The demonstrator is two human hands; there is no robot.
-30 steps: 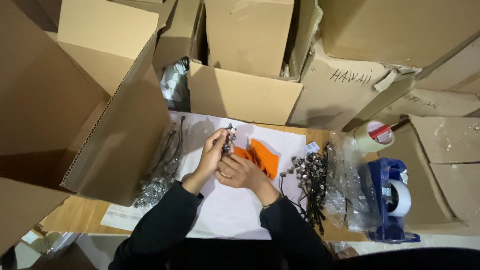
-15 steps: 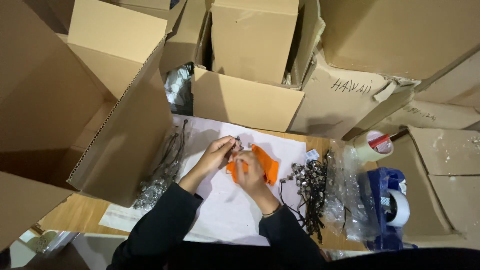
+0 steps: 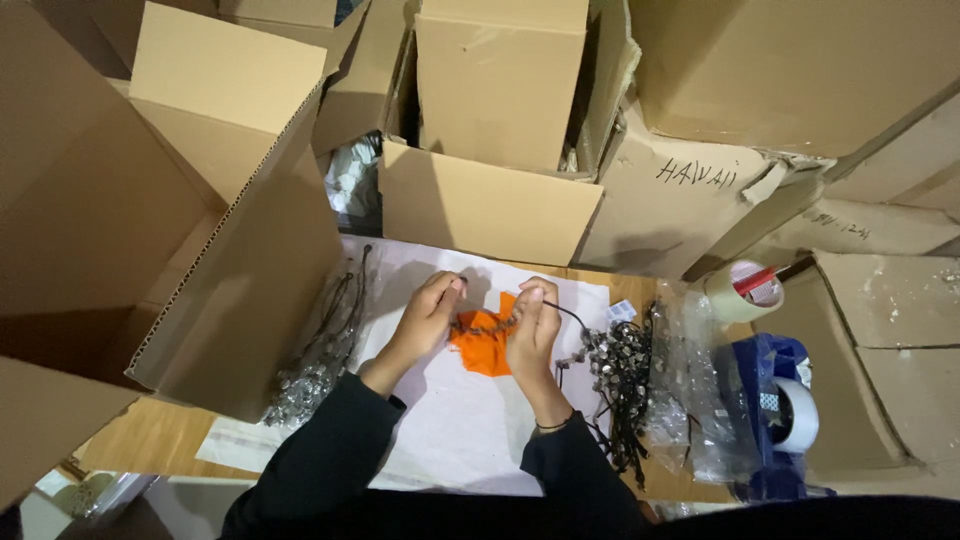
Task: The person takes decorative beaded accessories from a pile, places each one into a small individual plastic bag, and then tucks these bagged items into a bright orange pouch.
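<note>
Seen from above, the person's left hand [image 3: 428, 315] is closed in a pinch, fingertips curled onto one end of a beaded string [image 3: 488, 324]. The right hand [image 3: 533, 330] is closed the same way, thumb and fingers gripping the other end. The string runs straight and taut between the two hands, a short dark cord crowded with small silvery, metallic-looking beads; the single beads are too small to make out. A thin black tail of cord loops away from the right hand toward the outer side.

Directly under the string and between the hands lies an orange piece of cloth [image 3: 482, 344], flat and roughly square. Beneath both hands and the cloth is a large white sheet of paper [image 3: 470, 430] spread over a wooden table [image 3: 150, 440].

Just outside the right hand sits a dark heap of similar beaded strings [image 3: 618, 375], next to crumpled clear plastic bags [image 3: 690, 390]. Farther out on that side are a roll of tape [image 3: 745, 290] and a blue tape dispenser [image 3: 780, 415]. Outside the left hand, another bundle of strings [image 3: 320, 355] lies beside a big cardboard flap [image 3: 245, 270]. Beyond the fingertips stand open cardboard boxes [image 3: 490, 205].
</note>
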